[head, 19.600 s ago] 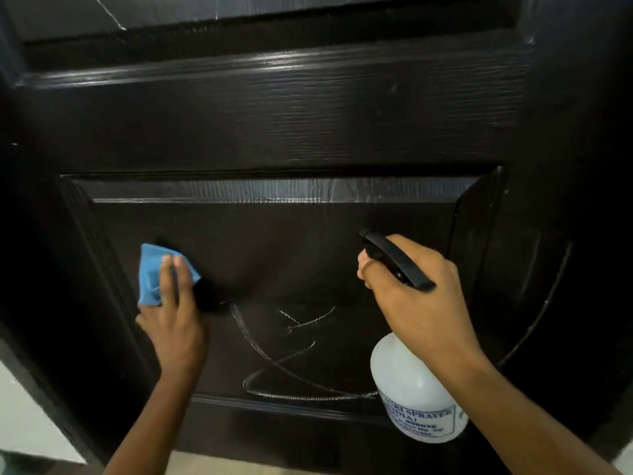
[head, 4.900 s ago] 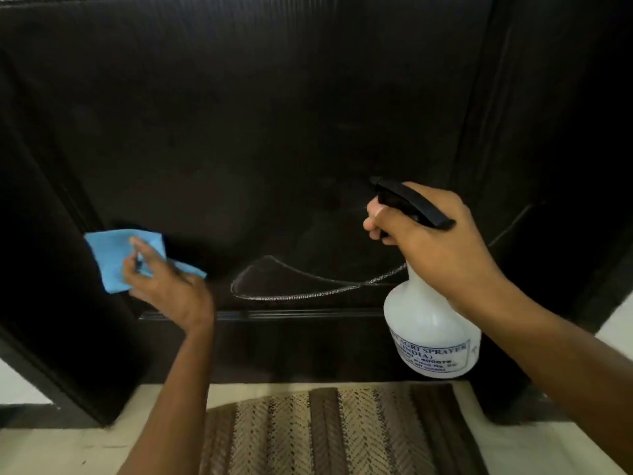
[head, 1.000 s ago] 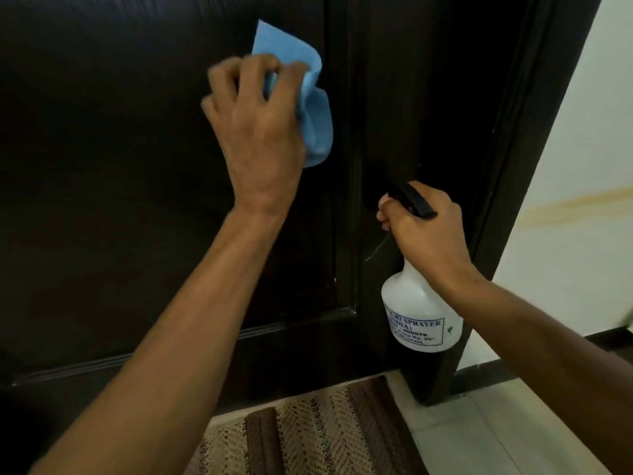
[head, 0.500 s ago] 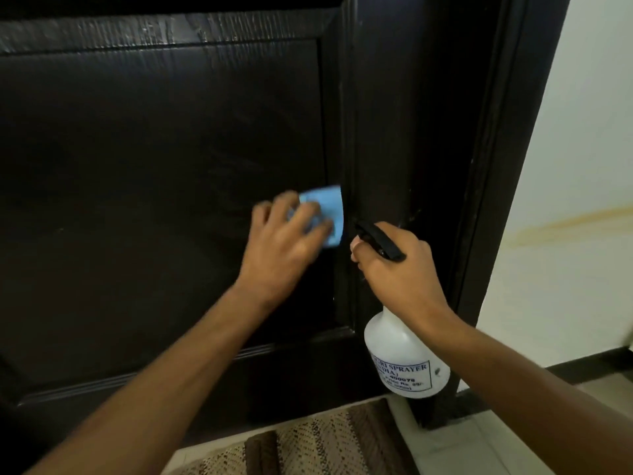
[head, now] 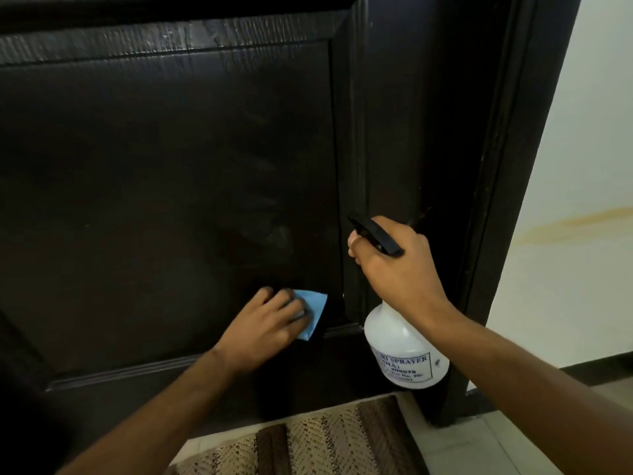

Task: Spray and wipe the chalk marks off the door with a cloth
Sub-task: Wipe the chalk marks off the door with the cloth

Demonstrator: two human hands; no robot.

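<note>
Two bare hands seen at work low on the dark brown door. Read "SPRAYER" in blue capitals on the white label of the spray bottle, with letters cut off ahead of it; below that, a fragment ending "DIA)" and rows of digits too blurred to be sure of. Found the bottle to be translucent white plastic with a black trigger head, hanging upright in front of the door's right-hand stile; could not tell the liquid level through its wall. Saw the right hand wrapped round the bottle's neck, fingers curled over the trigger, nozzle aimed at the door. Saw the left hand pressing a light blue cloth flat against the door, at the lower right corner of its recessed panel, fingers lying close together on top of the cloth, slightly bent. Noted a faint whitish haze on the door's panel above the cloth; made out no clear chalk lines. Spotted a brown-and-beige striped doormat at the foot of the door, on pale floor tiles. Noticed a cream wall to the right of the door, crossed by a yellowish stain.
</note>
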